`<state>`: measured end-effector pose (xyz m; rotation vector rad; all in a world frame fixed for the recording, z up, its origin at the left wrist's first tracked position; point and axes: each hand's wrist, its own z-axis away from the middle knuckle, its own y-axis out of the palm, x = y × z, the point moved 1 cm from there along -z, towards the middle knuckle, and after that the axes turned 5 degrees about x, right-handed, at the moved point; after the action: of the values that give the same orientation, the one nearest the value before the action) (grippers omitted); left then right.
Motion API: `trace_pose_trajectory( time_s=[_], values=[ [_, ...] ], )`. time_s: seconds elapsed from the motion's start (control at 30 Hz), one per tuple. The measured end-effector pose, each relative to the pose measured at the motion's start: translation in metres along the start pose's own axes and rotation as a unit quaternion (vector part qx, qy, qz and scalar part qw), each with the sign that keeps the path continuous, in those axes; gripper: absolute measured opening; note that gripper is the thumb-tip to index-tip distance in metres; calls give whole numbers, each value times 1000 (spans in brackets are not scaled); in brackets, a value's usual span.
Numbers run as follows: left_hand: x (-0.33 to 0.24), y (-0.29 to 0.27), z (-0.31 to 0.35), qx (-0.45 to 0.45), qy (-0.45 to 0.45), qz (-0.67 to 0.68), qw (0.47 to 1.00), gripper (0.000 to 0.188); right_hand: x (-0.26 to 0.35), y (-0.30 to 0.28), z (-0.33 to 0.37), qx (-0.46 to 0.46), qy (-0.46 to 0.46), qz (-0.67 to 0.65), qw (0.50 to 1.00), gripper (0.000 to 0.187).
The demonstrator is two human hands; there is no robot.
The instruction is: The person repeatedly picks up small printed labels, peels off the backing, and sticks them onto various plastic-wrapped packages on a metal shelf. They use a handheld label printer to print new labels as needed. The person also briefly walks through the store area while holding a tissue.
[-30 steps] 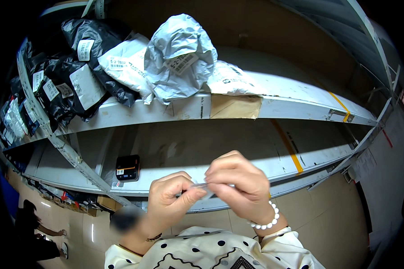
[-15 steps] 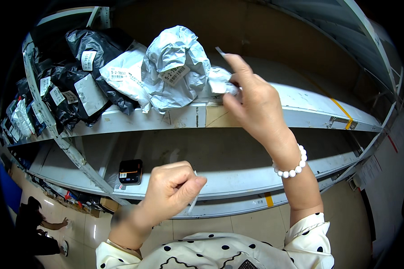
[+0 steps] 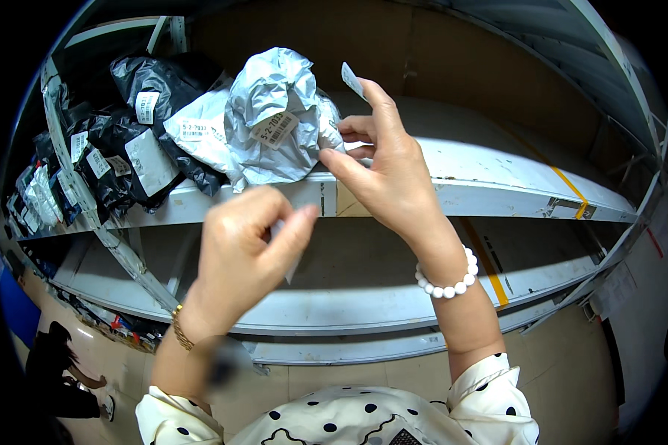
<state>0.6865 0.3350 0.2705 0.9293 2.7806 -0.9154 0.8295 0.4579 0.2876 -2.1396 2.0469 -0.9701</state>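
Observation:
My right hand (image 3: 382,152), wearing a white bead bracelet, is at the upper shelf. Its thumb and curled fingers grip the edge of a small white parcel (image 3: 329,124), which rests against a large crumpled pale grey mailer bag (image 3: 271,159). A small white label (image 3: 353,80) clings to the raised index fingertip. My left hand (image 3: 249,248) hovers in front of the shelf, closed and slightly blurred. A thin white paper strip (image 3: 292,271) sticks out beneath its thumb. A barcode sticker (image 3: 276,130) is on the grey bag.
Left of the grey bag are a flat white mailer (image 3: 200,130) and several black plastic parcels (image 3: 152,78). The upper shelf (image 3: 482,167) carries yellow tape at its right. A lower shelf (image 3: 393,300) runs below. A slanted metal post (image 3: 89,196) divides the left side. A person (image 3: 56,374) is at lower left.
My right hand has moved left with the small white parcel, bringing it against the grey bag. My left hand has risen and moved left, now covering where the black box-shaped device was on the lower shelf.

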Motion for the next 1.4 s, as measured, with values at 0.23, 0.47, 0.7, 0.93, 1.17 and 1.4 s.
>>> trace_pose_trajectory(
  time_s=[0.23, 0.47, 0.7, 0.93, 1.17, 1.4],
  values=[
    [3, 1, -67, -12, 40, -243, 969, 42, -20, -18, -4, 45, -9, -147, 988, 56],
    [11, 22, -87, -1, -46, -351, 935, 40, -32, -40, -9, 179, 16, -100, 979, 45],
    [28, 18, -90, -2, -59, -250, 967, 35, -22, -54, -32, 284, 6, -60, 957, 31],
    [31, 12, -82, 32, -67, -159, 984, 37, -26, -25, -47, 207, -152, 54, 965, 20],
    [29, 8, -79, 22, -127, -100, 987, 38, -21, -16, -33, 79, -132, 93, 984, 45],
    [27, 15, -79, -1, -96, -101, 990, 37, -16, -14, -12, -69, -219, 119, 966, 11]
  ],
)
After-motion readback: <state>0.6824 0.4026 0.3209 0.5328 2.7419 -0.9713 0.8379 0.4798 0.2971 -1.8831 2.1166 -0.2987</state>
